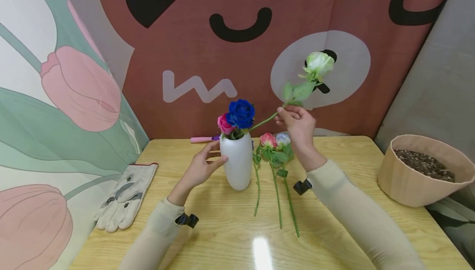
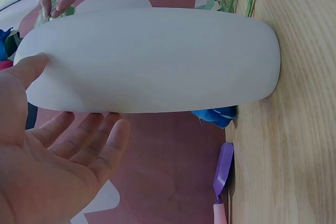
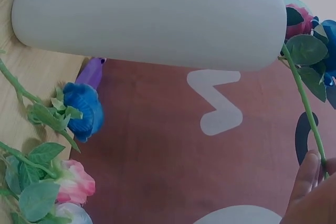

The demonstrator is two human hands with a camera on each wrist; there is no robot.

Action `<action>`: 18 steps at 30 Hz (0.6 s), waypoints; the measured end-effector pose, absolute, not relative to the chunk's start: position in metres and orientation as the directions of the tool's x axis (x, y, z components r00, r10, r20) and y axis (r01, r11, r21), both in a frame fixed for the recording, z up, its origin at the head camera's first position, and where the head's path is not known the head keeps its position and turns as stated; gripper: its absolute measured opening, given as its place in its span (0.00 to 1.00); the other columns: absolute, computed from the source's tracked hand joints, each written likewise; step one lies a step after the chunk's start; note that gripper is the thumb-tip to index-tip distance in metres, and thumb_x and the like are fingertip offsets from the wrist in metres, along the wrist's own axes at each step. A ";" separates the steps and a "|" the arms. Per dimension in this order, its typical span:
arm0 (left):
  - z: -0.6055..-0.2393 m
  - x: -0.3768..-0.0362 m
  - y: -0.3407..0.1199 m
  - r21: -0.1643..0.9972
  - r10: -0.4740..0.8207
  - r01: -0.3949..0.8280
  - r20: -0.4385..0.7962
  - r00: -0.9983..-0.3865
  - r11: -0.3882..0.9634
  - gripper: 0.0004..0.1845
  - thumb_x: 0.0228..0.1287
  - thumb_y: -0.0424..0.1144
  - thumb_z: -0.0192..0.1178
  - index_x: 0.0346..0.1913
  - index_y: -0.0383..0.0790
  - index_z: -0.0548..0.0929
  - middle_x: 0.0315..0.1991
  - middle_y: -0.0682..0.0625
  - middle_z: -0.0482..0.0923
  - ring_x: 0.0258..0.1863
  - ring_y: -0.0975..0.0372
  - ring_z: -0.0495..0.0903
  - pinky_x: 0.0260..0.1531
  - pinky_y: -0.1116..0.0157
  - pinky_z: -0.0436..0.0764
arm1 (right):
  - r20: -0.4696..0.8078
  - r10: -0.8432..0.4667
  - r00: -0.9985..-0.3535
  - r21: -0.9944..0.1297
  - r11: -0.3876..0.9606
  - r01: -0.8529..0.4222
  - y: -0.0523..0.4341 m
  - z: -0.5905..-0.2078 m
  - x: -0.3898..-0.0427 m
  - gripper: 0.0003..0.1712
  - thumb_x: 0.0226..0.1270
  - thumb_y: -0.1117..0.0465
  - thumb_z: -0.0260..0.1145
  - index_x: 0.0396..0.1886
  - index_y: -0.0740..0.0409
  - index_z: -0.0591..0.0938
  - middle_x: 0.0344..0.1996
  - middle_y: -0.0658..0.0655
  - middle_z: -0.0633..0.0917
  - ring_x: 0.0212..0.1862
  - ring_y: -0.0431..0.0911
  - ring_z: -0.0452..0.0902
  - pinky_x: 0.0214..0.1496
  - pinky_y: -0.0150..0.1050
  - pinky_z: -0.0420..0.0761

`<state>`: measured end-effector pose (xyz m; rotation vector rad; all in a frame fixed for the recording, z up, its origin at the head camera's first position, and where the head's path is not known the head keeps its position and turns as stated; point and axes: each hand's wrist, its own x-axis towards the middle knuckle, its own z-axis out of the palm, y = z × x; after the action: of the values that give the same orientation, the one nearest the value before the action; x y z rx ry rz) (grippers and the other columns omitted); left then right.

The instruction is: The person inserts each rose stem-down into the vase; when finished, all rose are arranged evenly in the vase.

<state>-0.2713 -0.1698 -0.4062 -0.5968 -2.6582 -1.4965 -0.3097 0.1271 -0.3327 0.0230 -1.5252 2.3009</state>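
A white vase (image 1: 237, 169) stands upright on the table, holding a blue rose (image 1: 240, 114) and a deep pink rose (image 1: 224, 125). My left hand (image 1: 200, 167) holds the vase near its upper part, thumb on the near side and fingers at the other side. To the right and above, my right hand (image 1: 301, 132) pinches the green stem of a pale green-white rose (image 1: 320, 64). That stem slants down to the left, its lower end at the vase mouth, as the right wrist view shows; the bloom leans far out to the right.
Right of the vase lie a pink rose (image 1: 268, 139), a pale bluish rose (image 1: 283, 139) and another blue rose (image 3: 84, 113). Behind the vase is a purple trowel (image 2: 224, 166) with a pink handle. Work gloves (image 1: 128, 198) lie left; a soil-filled tan pot (image 1: 408, 179) stands right.
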 end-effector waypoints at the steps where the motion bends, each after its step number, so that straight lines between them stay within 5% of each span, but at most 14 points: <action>1: -0.406 -0.271 -0.170 0.818 0.312 0.343 0.212 -0.926 0.462 0.33 0.68 0.53 0.63 0.73 0.55 0.66 0.66 0.45 0.74 0.64 0.46 0.76 0.59 0.46 0.81 | 0.218 0.298 -0.929 -0.888 -0.335 -0.316 0.126 -0.332 -0.309 0.17 0.60 0.64 0.75 0.45 0.66 0.80 0.25 0.52 0.87 0.27 0.44 0.87 0.33 0.34 0.88; 18: -0.407 -0.272 -0.170 0.823 0.310 0.345 0.218 -0.925 0.451 0.33 0.68 0.53 0.63 0.73 0.54 0.66 0.66 0.45 0.74 0.63 0.48 0.77 0.58 0.47 0.81 | 0.260 0.256 -0.931 -0.921 -0.226 -0.319 0.109 -0.333 -0.307 0.21 0.61 0.58 0.74 0.47 0.66 0.79 0.25 0.49 0.88 0.30 0.44 0.88 0.39 0.38 0.89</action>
<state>-0.2723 -0.1699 -0.4074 -0.5971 -2.6454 -1.5135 -0.3070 0.1093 -0.3329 0.0740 -1.6762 2.2065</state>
